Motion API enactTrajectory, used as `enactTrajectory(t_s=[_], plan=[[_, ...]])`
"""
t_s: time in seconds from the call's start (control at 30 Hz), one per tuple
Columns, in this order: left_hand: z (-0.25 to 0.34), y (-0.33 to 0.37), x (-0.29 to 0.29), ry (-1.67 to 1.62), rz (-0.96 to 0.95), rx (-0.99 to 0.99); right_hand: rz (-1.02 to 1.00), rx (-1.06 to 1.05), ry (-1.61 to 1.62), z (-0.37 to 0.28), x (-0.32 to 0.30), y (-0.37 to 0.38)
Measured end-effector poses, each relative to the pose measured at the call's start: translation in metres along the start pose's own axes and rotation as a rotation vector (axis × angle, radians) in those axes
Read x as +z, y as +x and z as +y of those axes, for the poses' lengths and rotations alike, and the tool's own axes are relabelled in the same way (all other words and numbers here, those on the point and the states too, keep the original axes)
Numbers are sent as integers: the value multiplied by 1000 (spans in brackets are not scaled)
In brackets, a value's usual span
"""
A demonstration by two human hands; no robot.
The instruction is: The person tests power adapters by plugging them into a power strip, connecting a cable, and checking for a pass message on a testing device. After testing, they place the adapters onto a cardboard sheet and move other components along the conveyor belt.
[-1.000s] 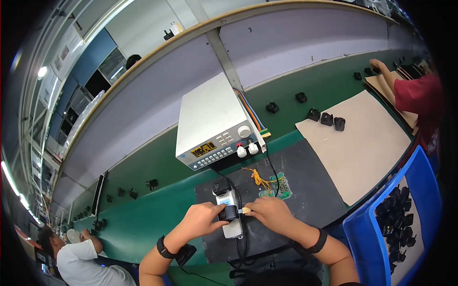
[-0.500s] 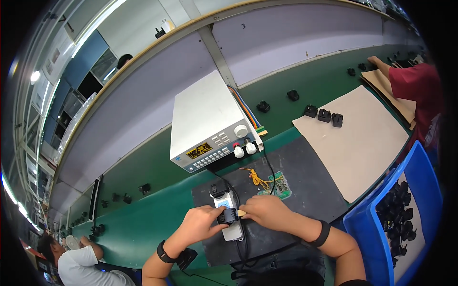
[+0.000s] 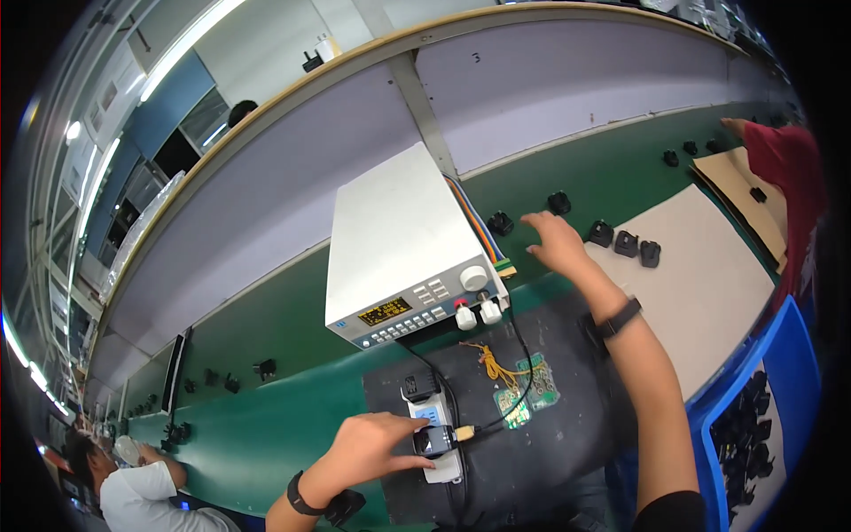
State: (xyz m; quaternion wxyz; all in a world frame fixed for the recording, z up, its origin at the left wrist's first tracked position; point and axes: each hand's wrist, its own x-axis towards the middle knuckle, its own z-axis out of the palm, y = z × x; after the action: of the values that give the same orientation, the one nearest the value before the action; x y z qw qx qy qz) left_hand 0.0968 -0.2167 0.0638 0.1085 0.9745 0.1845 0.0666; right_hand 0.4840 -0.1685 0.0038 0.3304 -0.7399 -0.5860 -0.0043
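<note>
Right hand (image 3: 560,246) shifted forward, empty, near black adapter (image 3: 501,222), left hand (image 3: 374,446) grasping cabled adapter (image 3: 436,441).

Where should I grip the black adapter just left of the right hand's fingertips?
Probably pinch opposite sides of the black adapter's blocky body, bringing the right hand in from the right: coloured wires run close along its left.

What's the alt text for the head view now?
Left hand holds a black adapter at a white power strip; open right hand is near two adapters. A white instrument stands behind, a blue bin at right.
</note>
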Motion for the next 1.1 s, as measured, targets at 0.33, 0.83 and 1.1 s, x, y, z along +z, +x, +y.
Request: enactTrajectory(t_s=[0.33,0.83,1.1], plan=[[-39,34,6,71,59,-160,-459,-18,127,67,129,137],[-42,48,6,69,-102,-252,-31,118,174,30,-9,-9],[-13,2,-45,182,273,-107,-28,82,629,-51,-53,-146]])
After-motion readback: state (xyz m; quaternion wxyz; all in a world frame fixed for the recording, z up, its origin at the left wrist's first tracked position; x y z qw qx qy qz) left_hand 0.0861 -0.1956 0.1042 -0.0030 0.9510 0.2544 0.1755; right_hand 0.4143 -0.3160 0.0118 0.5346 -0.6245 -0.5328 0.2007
